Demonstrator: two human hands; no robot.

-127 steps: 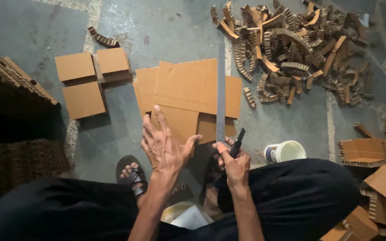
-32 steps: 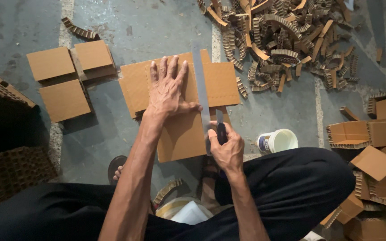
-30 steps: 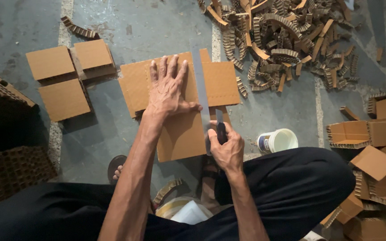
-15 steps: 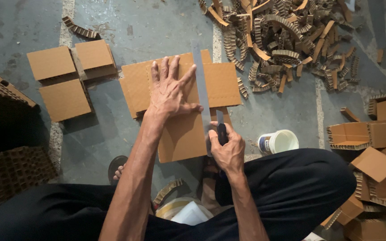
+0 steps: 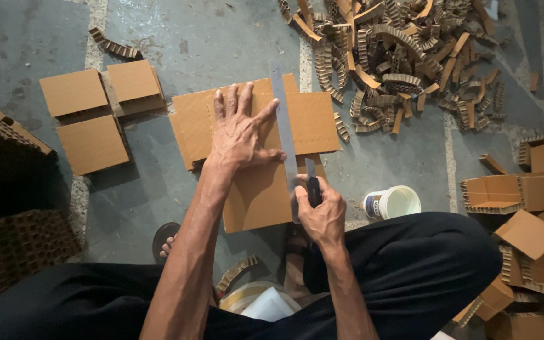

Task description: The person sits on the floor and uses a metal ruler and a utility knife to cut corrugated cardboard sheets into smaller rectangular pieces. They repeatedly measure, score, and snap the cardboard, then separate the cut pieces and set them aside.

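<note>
At the far left we see a dark stack of honeycomb cardboard at the edge of the view, and just beside it three small cardboard squares lying flat on the concrete floor. Moving toward the middle, a large cardboard sheet lies flat on the floor in front of our crossed legs. Our left hand is pressed flat on it, fingers spread wide and holding nothing, the thumb touching a long metal ruler that runs up and down across the sheet. Just right of the ruler, our right hand has its grip wrapped tight around a dark-handled knife, whose blade rests against the ruler's edge on the cardboard. Further right, a small white tub stands on the floor near our knee. Above it, well apart, lies a heap of cardboard strips. At the far right edge sit several open cardboard boxes.
</note>
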